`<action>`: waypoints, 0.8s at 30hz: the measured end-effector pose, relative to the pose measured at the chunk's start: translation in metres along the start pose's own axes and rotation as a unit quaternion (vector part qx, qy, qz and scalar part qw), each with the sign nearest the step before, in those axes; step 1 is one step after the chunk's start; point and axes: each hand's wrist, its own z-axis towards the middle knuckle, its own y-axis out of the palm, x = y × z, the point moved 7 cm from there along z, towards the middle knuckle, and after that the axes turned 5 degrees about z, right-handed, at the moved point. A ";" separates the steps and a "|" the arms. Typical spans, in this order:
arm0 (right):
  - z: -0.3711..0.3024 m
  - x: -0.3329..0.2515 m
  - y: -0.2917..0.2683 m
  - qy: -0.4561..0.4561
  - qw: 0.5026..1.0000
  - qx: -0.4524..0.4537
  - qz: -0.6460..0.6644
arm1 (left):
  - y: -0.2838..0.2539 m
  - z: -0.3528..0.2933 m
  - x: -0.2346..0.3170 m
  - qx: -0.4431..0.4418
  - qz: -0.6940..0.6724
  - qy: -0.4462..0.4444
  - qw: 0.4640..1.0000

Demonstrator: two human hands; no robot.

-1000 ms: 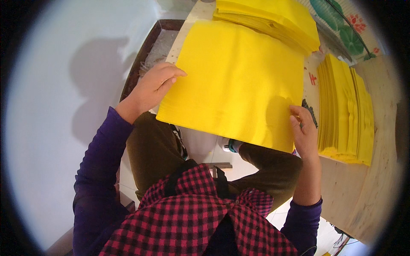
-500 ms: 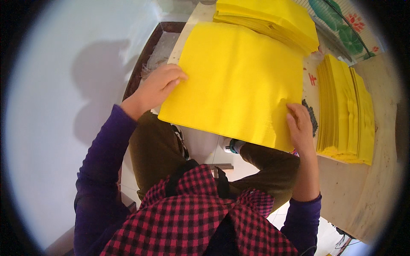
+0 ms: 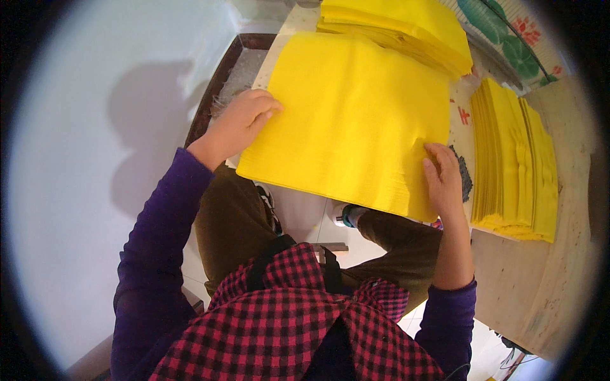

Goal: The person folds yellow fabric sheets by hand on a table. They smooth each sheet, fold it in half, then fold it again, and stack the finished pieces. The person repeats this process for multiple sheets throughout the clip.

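A wide yellow cloth sheet (image 3: 349,120), which looks like felt, lies in front of me with its near edge hanging over my knees. At its left edge, my left hand (image 3: 244,120) is closed, with curled fingertips pinching the border. My right hand (image 3: 445,178) grips the opposite edge low on the right, its thumb and fingers bent at the rim. The cloth puckers slightly beside these fingers. Soft vertical ripples run across the middle of the sheet. Whether it is one layer or several, I cannot tell.
Beyond the sheet rises a thick yellow cloth stack (image 3: 400,32). Another yellow stack (image 3: 508,165) stands on the wooden table (image 3: 508,273) at right. A dark-rimmed tray (image 3: 219,86) with clear plastic lies at left, near the pale wall (image 3: 82,190). Something dark grey (image 3: 464,174) sits by my right hand.
My left hand has slid slightly up and inward along the sheet's left edge. My right hand has shifted a little up and left. The sheet has barely moved.
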 end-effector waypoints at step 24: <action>-0.033 -0.010 -0.020 -0.009 0.999 0.038 0.026 | -0.010 -0.031 0.017 0.001 0.000 -0.019 1.000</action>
